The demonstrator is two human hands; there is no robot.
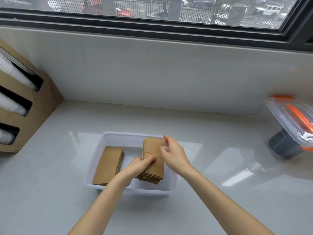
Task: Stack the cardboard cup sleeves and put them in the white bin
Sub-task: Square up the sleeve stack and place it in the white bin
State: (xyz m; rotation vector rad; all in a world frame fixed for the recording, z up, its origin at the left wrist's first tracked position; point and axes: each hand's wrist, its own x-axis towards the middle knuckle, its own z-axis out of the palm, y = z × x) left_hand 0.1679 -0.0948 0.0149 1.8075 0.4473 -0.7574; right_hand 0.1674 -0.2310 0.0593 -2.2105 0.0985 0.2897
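A white bin point(118, 135) sits on the grey counter in front of me. Inside it, on the left, lies a stack of brown cardboard cup sleeves point(108, 164). A second stack of sleeves point(153, 148) is in the bin's right half, tilted up at its far end. My left hand point(140, 167) grips this second stack at its left edge, thumb pressed on top. My right hand point(172, 155) is just to the right of the stack with its fingers apart, at or slightly off the stack's right edge.
A cardboard dispenser point(39, 106) with white cups stands at the left against the wall. At the right, a clear lidded container with orange clips point(293, 116) rests on a dark grey block point(284, 146). A window runs along the back above the sill.
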